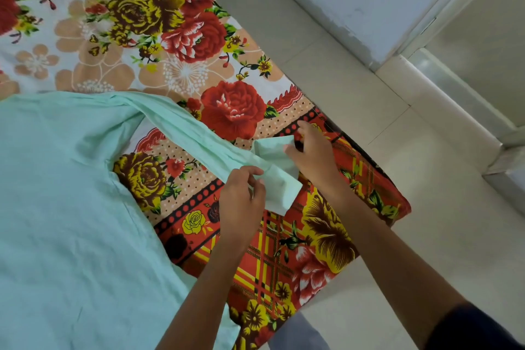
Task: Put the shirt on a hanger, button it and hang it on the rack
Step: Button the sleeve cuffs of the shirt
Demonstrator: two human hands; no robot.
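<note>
Both hands pinch the cuff (277,170) of a mint-green shirt (65,207) spread on a floral bed (181,45): left hand (241,202) nearer the shirt's body, right hand (312,150) at the far edge, sleeve (196,133) running away left.

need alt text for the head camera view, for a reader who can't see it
Two bare hands, the left hand and the right hand, hold the cuff end of a mint green shirt's sleeve. The shirt lies spread on a floral bedsheet beside a pale tiled floor; no hanger or rack is visible.
</note>
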